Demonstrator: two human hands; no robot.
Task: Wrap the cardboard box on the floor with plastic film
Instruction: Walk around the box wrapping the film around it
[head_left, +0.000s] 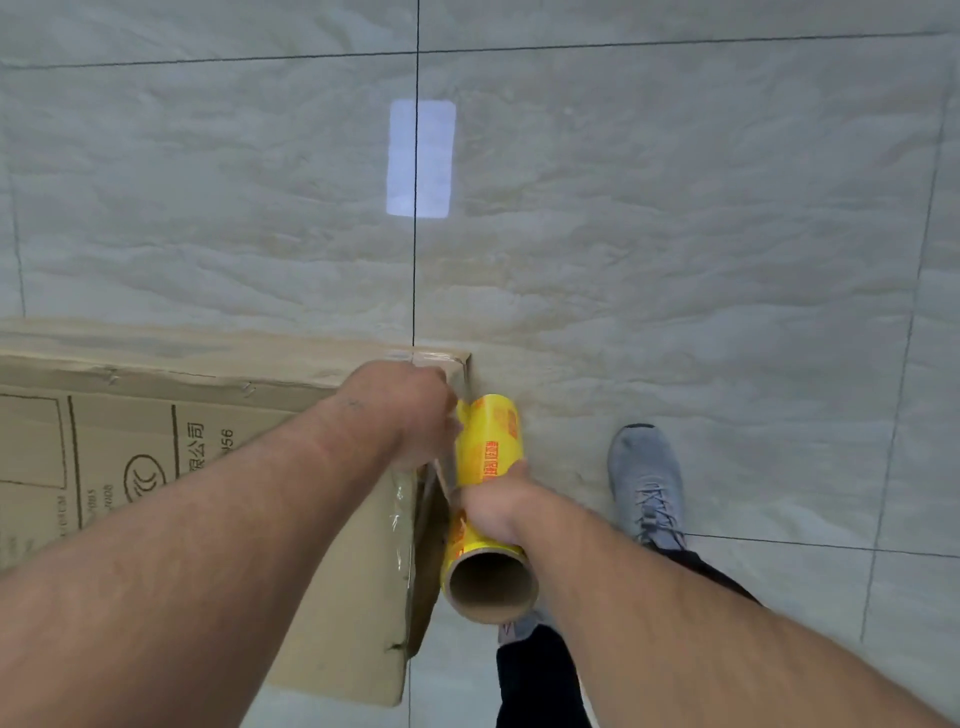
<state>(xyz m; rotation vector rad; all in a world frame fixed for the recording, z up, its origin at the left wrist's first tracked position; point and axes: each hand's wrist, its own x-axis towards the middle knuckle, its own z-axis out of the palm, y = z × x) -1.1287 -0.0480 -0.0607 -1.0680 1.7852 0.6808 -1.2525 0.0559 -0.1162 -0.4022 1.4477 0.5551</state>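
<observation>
While gripping: your right hand (498, 506) is clasping the yellow film roll (485, 457).
Anchor: your left hand (410, 410) is pinching film against the cardboard box (156, 441); keep tension.

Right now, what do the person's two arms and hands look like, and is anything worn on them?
Both forearms are bare, with no sleeves in view. The left hand and the right hand wear no gloves, and no watch, ring or band shows. The left wrist bears a small dark mark, too small to read.
</observation>
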